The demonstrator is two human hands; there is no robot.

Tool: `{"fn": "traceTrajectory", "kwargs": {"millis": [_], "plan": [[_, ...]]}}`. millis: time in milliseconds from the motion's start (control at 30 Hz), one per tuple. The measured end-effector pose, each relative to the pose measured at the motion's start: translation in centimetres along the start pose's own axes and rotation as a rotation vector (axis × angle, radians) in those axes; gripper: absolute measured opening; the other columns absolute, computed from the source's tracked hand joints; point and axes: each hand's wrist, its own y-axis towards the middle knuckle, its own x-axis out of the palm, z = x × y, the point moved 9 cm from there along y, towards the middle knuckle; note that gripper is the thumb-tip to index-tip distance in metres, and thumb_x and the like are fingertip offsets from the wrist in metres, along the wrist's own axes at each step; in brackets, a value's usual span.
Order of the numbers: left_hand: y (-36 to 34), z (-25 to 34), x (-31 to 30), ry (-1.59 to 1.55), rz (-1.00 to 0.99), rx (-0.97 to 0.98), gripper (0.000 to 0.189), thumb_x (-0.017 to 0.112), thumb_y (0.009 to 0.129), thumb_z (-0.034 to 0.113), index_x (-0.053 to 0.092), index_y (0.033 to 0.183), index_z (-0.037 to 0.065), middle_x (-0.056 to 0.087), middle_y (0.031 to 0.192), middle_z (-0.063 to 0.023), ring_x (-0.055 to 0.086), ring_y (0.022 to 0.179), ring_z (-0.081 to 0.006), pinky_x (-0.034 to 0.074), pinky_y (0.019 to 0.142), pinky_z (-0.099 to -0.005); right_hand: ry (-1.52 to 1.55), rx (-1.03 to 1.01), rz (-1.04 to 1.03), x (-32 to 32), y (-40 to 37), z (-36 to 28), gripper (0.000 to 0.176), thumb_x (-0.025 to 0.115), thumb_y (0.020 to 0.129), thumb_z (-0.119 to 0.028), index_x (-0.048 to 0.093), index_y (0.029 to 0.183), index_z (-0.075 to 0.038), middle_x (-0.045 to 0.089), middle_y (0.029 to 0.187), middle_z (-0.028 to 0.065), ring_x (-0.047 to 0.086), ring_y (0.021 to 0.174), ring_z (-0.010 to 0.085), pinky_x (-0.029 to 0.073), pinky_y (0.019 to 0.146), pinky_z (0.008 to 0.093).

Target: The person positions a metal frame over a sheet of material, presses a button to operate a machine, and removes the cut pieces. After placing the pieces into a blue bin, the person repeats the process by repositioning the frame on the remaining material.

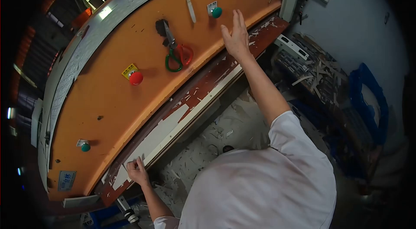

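Note:
My right hand [237, 40] is raised in front of the orange machine panel, fingers stretched out, just right of a green push button [216, 12]. Nothing shows in its grasp. At the lower left, my left hand [138, 172] has its fingers curled together at the edge of a long white sheet [167, 126]. Whether those fingers grip the sheet or something small cannot be made out. The sheet lies along a reddish-brown bed [197, 91], beside a pale metal bar [190, 120].
Scissors [172, 47] with red and green handles hang on the orange panel [151, 99], near a red button [136, 78] and a white-handled tool [190, 9]. Scraps litter the floor and bed. Strip offcuts [323, 73] and a blue plastic object [368, 103] are at right.

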Motion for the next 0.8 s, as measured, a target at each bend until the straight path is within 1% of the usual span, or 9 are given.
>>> {"fn": "traceTrajectory", "kwargs": {"millis": [33, 133, 233, 333, 433, 500, 633, 700, 800], "plan": [[0.1, 0.4, -0.1, -0.007, -0.001, -0.026, 0.027, 0.077, 0.091, 0.018, 0.063, 0.077, 0.001, 0.058, 0.076, -0.0105, 0.057, 0.069, -0.0288, 0.047, 0.063, -0.0408, -0.013, -0.046, 0.005, 0.3, 0.3, -0.8, 0.071, 0.06, 0.097, -0.028, 0.033, 0.153, 0.007, 0.031, 0.16, 0.029, 0.037, 0.144, 0.047, 0.034, 0.118, 0.0487], [0.0, 0.2, 0.0, 0.046, 0.024, -0.028, 0.026, 0.078, 0.091, 0.019, 0.063, 0.076, 0.002, 0.058, 0.075, -0.0098, 0.059, 0.07, -0.029, 0.049, 0.065, -0.0409, -0.13, -0.222, -0.054, 3.3, -0.1, -2.7, 0.075, 0.061, 0.096, -0.028, 0.031, 0.154, 0.008, 0.029, 0.162, 0.0284, 0.038, 0.144, 0.0456, 0.034, 0.118, 0.0489], [0.4, 1.6, -0.8, 0.066, 0.013, -0.036, 0.022, 0.079, 0.087, 0.022, 0.068, 0.079, 0.005, 0.061, 0.078, -0.0102, 0.062, 0.077, -0.0318, 0.05, 0.07, -0.0429, -0.185, -0.321, -0.056, 4.6, 0.2, -1.2, 0.076, 0.062, 0.099, -0.03, 0.031, 0.155, 0.01, 0.03, 0.162, 0.0298, 0.035, 0.149, 0.0423, 0.029, 0.124, 0.042], [1.0, 3.3, -1.6, 0.029, 0.03, -0.062, 0.026, 0.081, 0.085, 0.024, 0.067, 0.075, 0.005, 0.062, 0.078, -0.0104, 0.062, 0.079, -0.0338, 0.049, 0.07, -0.0434, -0.02, -0.236, -0.146, 3.0, -0.7, -1.0, 0.067, 0.061, 0.102, -0.037, 0.042, 0.152, 0.003, 0.037, 0.161, 0.0247, 0.037, 0.149, 0.0392, 0.034, 0.12, 0.0444], [0.8, 2.5, -1.3, 0.081, 0.059, -0.141, 0.031, 0.082, 0.084, 0.029, 0.067, 0.072, 0.005, 0.062, 0.076, -0.0095, 0.061, 0.081, -0.0326, 0.049, 0.074, -0.0442, 0.117, -0.092, -0.246, 4.5, -7.0, -0.4, 0.05, 0.064, 0.102, -0.034, 0.06, 0.137, 0.001, 0.059, 0.142, 0.0214, 0.056, 0.131, 0.0365, 0.045, 0.107, 0.0435], [0.6, 2.6, -1.2, 0.089, 0.04, -0.207, 0.033, 0.081, 0.085, 0.033, 0.068, 0.072, 0.005, 0.062, 0.076, -0.0092, 0.06, 0.082, -0.0318, 0.049, 0.077, -0.044, 0.292, -0.108, -0.515, 7.7, -13.8, -3.9, 0.043, 0.065, 0.101, -0.032, 0.065, 0.13, 0.0, 0.066, 0.13, 0.018, 0.063, 0.121, 0.0332, 0.048, 0.103, 0.0402], [0.6, 2.6, -1.3, 0.078, -0.012, -0.275, 0.038, 0.08, 0.085, 0.038, 0.07, 0.073, 0.003, 0.064, 0.078, -0.0099, 0.06, 0.085, -0.0319, 0.049, 0.08, -0.0444, 0.228, -0.306, -0.832, 12.3, -24.6, -9.7, 0.033, 0.068, 0.099, -0.029, 0.071, 0.118, -0.003, 0.07, 0.113, 0.0164, 0.066, 0.108, 0.0353, 0.051, 0.094, 0.0419], [0.8, 2.1, -1.1, 0.047, -0.083, -0.298, 0.043, 0.078, 0.086, 0.043, 0.072, 0.076, 0.002, 0.065, 0.081, -0.012, 0.06, 0.089, -0.0332, 0.049, 0.083, -0.0443, 0.216, -0.387, -0.764, 11.8, -25.3, -10.6, 0.029, 0.067, 0.098, -0.028, 0.072, 0.107, -0.002, 0.07, 0.101, 0.0165, 0.065, 0.1, 0.0367, 0.051, 0.087, 0.0449], [0.7, 1.9, -1.0, 0.035, -0.177, -0.296, 0.046, 0.076, 0.088, 0.046, 0.075, 0.08, 0.001, 0.066, 0.087, -0.014, 0.061, 0.095, -0.0343, 0.049, 0.087, -0.0443, 0.302, -0.236, -0.793, 11.6, -24.8, -9.7, 0.031, 0.066, 0.099, -0.028, 0.072, 0.097, 0.002, 0.069, 0.093, 0.0166, 0.066, 0.091, 0.0358, 0.05, 0.083, 0.0441]]}}
